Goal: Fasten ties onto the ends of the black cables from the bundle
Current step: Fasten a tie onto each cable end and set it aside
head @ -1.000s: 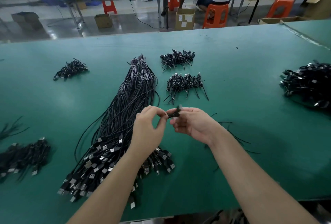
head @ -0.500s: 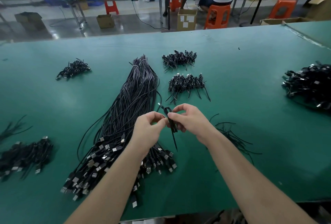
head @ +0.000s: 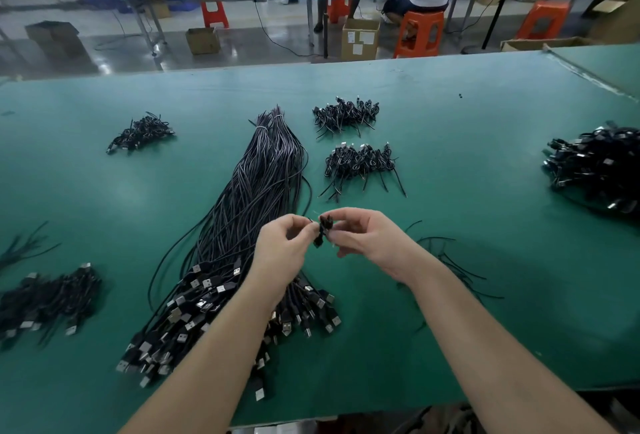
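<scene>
Left hand (head: 282,248) and right hand (head: 367,237) both pinching one coiled black cable (head: 323,231), held above the green desk (head: 485,191), just right of the long bundle (head: 249,211) (tie itself too blurred to tell).

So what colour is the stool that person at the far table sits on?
Orange stool, seen in the head view, the only one here.
</scene>
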Tool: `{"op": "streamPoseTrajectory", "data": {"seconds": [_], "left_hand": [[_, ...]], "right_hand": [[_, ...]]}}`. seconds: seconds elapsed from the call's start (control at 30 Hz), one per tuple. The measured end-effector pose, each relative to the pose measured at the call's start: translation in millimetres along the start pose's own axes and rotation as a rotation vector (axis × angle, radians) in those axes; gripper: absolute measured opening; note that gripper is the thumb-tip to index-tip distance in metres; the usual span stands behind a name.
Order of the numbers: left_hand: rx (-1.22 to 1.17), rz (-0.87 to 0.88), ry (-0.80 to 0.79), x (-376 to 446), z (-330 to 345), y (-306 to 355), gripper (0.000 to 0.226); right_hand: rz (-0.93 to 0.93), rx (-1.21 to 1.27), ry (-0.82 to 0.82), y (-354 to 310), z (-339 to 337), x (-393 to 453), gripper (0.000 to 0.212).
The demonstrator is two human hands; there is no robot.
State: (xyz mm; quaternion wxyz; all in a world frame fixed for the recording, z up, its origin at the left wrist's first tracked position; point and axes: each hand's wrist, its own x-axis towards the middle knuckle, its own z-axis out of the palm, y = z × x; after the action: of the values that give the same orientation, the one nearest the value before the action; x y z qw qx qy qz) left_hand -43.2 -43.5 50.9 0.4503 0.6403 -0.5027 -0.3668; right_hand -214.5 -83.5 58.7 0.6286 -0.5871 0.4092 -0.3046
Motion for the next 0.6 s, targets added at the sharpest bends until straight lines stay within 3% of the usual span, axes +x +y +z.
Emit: {"op": "streamPoseTrajectory", "data": {"seconds": [0.07, 0.2, 0.37, 0.47, 0.6], "left_hand": [[-0.176, -0.163, -0.076, 2, 0, -3, 0.013], [-0.216, -0.127, -0.079, -3, 3, -5, 0.01], [0.099, 0.275, 0.06, -9, 9, -3, 0.008], [0.255, 0.55, 0.121, -13, 10, -2, 0.011], [0.494, 0.819, 0.205, -14, 13, -5, 0.006]], "right_hand": [[-0.08, -0.208, 0.05, 1, 1, 0, 0.019], [-0.119, -0.329, 0.161, 0, 2, 3, 0.017], [-0.021, -0.251, 0.152, -1, 1, 2, 0.018], [0.159, 0.076, 0.168, -7, 1, 5, 0.019], [0.269, 0.167, 0.008, -12, -5, 5, 0.01]]}}
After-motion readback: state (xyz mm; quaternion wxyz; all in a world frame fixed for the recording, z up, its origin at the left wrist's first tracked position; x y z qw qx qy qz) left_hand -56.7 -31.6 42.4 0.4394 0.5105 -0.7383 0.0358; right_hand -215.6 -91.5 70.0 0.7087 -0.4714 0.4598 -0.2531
